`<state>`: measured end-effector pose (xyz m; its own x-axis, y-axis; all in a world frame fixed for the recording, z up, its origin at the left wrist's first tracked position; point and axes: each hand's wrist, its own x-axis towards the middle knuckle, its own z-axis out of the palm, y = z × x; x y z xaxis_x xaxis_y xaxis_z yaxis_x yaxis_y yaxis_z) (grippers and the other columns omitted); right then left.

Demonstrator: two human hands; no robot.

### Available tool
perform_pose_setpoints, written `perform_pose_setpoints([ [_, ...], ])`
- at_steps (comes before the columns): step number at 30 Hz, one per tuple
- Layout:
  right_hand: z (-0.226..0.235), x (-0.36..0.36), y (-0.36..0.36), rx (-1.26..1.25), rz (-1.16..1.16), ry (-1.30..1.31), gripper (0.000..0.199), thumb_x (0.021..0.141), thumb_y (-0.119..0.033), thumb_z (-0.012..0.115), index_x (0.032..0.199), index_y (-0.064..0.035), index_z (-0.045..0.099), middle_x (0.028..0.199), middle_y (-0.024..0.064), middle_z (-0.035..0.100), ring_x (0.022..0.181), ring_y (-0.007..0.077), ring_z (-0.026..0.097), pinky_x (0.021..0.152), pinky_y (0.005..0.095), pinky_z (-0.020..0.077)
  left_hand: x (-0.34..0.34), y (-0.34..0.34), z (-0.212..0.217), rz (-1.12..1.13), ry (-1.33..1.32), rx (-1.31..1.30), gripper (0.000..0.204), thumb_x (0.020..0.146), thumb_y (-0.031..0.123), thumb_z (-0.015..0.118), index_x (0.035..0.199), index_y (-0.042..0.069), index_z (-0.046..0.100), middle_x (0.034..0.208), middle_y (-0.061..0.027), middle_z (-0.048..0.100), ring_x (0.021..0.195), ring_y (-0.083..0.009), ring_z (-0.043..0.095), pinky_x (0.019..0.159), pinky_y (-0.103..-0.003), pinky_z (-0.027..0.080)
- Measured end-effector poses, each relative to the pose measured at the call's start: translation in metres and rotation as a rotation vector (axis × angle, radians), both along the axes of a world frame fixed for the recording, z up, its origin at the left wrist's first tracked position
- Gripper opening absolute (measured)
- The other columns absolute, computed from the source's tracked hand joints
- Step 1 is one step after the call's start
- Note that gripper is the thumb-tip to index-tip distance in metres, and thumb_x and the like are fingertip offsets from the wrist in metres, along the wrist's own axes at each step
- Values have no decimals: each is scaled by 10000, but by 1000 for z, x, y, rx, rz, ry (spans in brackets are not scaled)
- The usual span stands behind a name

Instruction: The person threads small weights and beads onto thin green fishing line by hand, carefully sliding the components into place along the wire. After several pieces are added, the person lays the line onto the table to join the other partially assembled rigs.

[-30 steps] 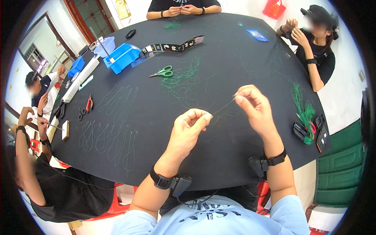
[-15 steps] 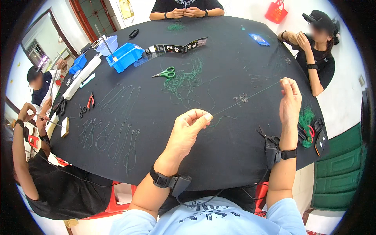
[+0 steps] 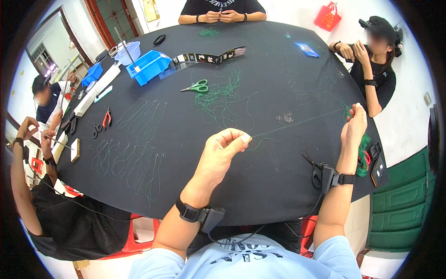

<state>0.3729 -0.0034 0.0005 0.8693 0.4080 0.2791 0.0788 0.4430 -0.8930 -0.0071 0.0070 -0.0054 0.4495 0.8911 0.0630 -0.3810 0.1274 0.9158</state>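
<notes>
A thin green thread [image 3: 302, 122] runs taut over the dark tabletop from one of my hands to the other. My left hand [image 3: 222, 151] pinches one part of it between thumb and forefinger, and a loose green tail hangs below those fingertips. My right hand [image 3: 354, 125], raised at the right, pinches the thread farther along. Beyond the thread lies a small pile of metal hooks or rings [image 3: 285, 118], too small to tell which. Dark scissors [image 3: 316, 171] rest beside my right forearm. A loose tangle of green thread [image 3: 218, 97] spreads ahead of my left hand.
Green-handled scissors [image 3: 200, 86] lie by the tangle. Several looped threads [image 3: 127, 160] are laid out at left, near red-handled pliers [image 3: 108, 118]. A blue bin [image 3: 147, 69] stands at the far left. Green thread [image 3: 364, 158] bunches at the right edge. Other people sit around the table.
My right hand has moved right and slightly down, drawing out a longer stretch of thread. My left hand has stayed nearly in place, still pinching.
</notes>
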Motion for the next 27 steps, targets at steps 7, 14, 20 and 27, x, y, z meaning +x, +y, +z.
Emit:
perform_pose_setpoints([
  [7, -7, -2, 4, -115, 44, -8, 137, 908, -255, 594, 950, -127, 616, 881, -61, 587, 775, 41, 483, 699, 225, 352, 1, 1, 1, 8, -138, 138, 110, 905, 122, 610, 973, 38, 625, 941, -84, 637, 861, -142, 587, 776, -271, 465],
  [14, -7, -13, 1, -388, 304, -66, 125, 882, -277, 610, 915, -159, 636, 846, -78, 596, 767, 42, 473, 700, 237, 334, 0, -3, 11, -175, -415, 84, 110, 966, 166, 490, 996, 67, 526, 985, -129, 620, 873, -177, 573, 729, -278, 462],
  [20, 4, -39, -4, -589, 577, -247, 108, 874, -232, 618, 874, -124, 632, 812, -73, 588, 754, 49, 494, 699, 227, 348, -4, -2, 10, -241, -541, 81, 118, 970, 201, 483, 971, 85, 503, 756, -35, 529, 715, -132, 478, 627, -264, 412],
  [27, 31, -105, -17, -292, 1154, -500, 51, 780, -48, 708, 809, -61, 667, 816, -15, 602, 794, 100, 564, 750, 262, 459, -3, -5, 6, -427, -451, 23, 113, 949, 210, 549, 940, 98, 537, 687, 20, 448, 655, -94, 421, 578, -240, 363],
])
